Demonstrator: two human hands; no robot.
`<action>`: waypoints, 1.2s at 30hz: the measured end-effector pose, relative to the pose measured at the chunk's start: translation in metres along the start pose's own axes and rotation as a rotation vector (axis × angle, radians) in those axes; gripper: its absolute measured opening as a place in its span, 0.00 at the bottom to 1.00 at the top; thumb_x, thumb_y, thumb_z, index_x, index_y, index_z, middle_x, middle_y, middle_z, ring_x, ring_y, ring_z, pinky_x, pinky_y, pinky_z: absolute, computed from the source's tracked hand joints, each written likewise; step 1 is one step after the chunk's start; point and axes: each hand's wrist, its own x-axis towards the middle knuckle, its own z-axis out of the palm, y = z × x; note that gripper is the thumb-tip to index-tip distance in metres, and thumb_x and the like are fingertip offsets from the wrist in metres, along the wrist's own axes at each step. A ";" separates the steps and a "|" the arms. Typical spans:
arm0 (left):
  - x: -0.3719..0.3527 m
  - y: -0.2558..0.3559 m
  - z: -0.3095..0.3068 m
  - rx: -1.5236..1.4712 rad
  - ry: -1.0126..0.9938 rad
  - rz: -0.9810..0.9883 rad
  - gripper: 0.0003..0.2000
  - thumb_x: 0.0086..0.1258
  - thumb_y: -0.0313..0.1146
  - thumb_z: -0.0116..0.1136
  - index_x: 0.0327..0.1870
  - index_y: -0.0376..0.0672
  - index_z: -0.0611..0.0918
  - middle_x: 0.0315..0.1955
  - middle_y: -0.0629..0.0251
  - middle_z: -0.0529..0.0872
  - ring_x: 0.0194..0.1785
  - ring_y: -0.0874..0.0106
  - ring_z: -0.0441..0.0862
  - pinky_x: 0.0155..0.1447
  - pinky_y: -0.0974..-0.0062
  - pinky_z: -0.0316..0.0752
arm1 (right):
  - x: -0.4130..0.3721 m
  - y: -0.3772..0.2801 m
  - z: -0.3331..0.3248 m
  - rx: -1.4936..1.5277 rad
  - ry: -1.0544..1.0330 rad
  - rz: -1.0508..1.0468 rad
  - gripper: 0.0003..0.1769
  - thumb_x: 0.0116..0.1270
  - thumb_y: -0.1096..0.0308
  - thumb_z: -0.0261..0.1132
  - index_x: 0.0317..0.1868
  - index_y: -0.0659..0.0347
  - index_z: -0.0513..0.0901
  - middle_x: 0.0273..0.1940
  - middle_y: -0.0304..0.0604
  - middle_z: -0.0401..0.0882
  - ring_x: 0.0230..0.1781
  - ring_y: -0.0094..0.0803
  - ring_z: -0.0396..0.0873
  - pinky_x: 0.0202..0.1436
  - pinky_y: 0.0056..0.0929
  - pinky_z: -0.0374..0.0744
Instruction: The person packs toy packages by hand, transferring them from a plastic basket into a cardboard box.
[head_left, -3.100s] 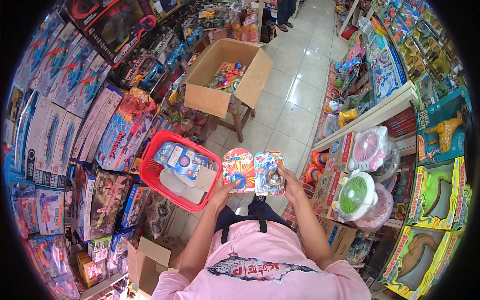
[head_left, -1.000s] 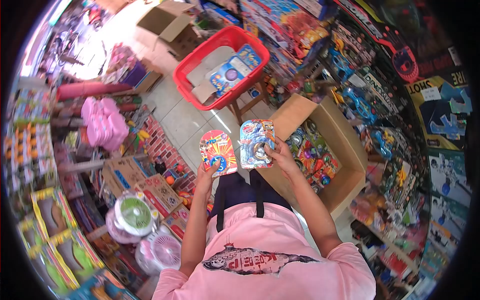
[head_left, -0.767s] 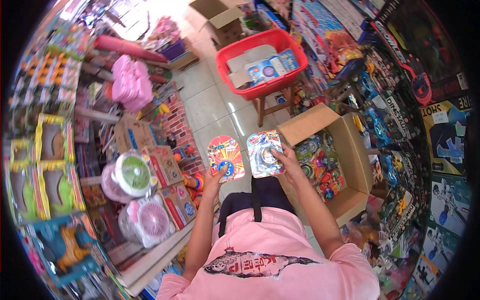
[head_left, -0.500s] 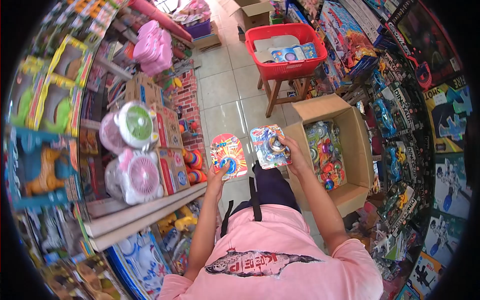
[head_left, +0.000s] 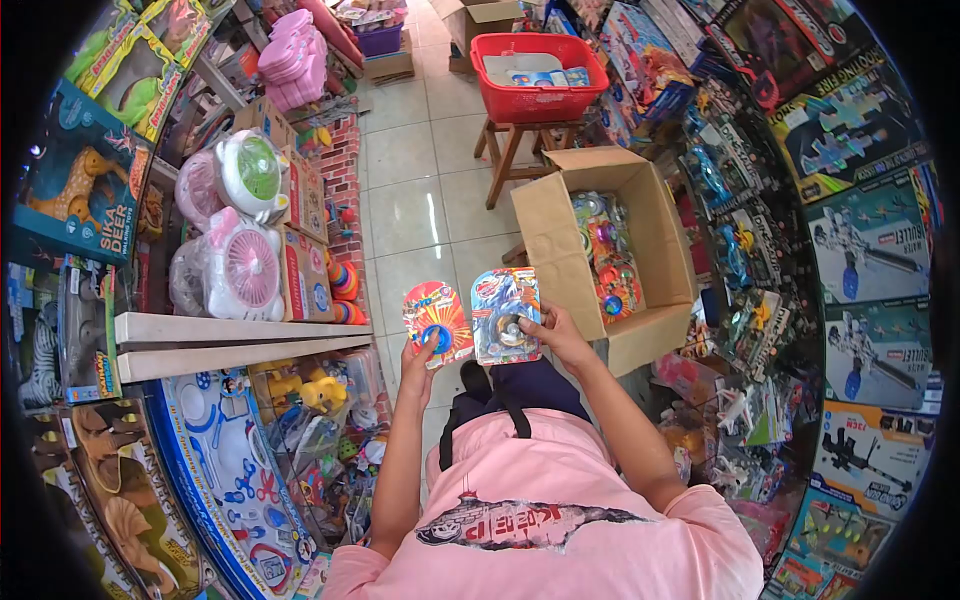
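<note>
Two toy packs, red (head_left: 437, 322), blue (head_left: 506, 315)

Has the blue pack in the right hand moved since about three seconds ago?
Yes. The blue pack has gone from beside the red basket to beside the cardboard box, away from the basket.

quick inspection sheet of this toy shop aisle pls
surface: tiled floor
held things: red toy card, blue toy card, side by side
clutter: open cardboard box of carded toys; red basket on a wooden stool
grips: left hand holds the red toy card; right hand holds the blue toy card
cables: nothing seen
surroundings: boxed toys both sides; packaged fans on a shelf
</note>
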 end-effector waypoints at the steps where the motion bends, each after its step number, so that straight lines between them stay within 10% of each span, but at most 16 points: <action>1: 0.000 -0.003 0.001 -0.003 -0.011 -0.005 0.23 0.68 0.40 0.67 0.61 0.46 0.73 0.52 0.67 0.82 0.54 0.73 0.82 0.56 0.65 0.80 | -0.006 0.002 -0.004 -0.025 -0.005 -0.014 0.29 0.66 0.65 0.71 0.63 0.67 0.72 0.49 0.43 0.85 0.48 0.26 0.84 0.54 0.28 0.81; 19: 0.023 -0.039 0.125 0.015 0.022 0.082 0.20 0.69 0.39 0.65 0.58 0.45 0.75 0.49 0.68 0.84 0.50 0.75 0.84 0.52 0.69 0.82 | 0.008 -0.052 -0.237 -0.124 0.301 -0.057 0.33 0.64 0.58 0.73 0.63 0.65 0.71 0.49 0.43 0.83 0.46 0.28 0.83 0.45 0.28 0.81; 21: 0.021 -0.048 0.148 0.021 0.075 0.093 0.20 0.69 0.40 0.66 0.58 0.45 0.75 0.49 0.68 0.84 0.50 0.75 0.84 0.52 0.69 0.81 | 0.028 -0.051 -0.268 -0.703 0.331 0.351 0.37 0.57 0.55 0.78 0.60 0.66 0.74 0.47 0.45 0.83 0.44 0.30 0.82 0.42 0.29 0.81; 31: -0.003 -0.089 0.214 -0.074 0.267 0.163 0.19 0.71 0.39 0.63 0.59 0.45 0.74 0.50 0.67 0.83 0.51 0.74 0.84 0.55 0.69 0.81 | 0.107 0.045 -0.288 -0.790 -0.100 0.580 0.46 0.57 0.51 0.77 0.70 0.65 0.69 0.65 0.51 0.75 0.56 0.40 0.80 0.50 0.37 0.81; 36: -0.028 -0.096 0.232 -0.058 0.351 0.226 0.20 0.70 0.38 0.64 0.59 0.45 0.74 0.49 0.67 0.83 0.48 0.75 0.84 0.52 0.71 0.81 | 0.127 0.061 -0.296 -1.043 -0.200 0.680 0.47 0.61 0.46 0.72 0.76 0.48 0.60 0.51 0.54 0.84 0.41 0.42 0.87 0.39 0.41 0.86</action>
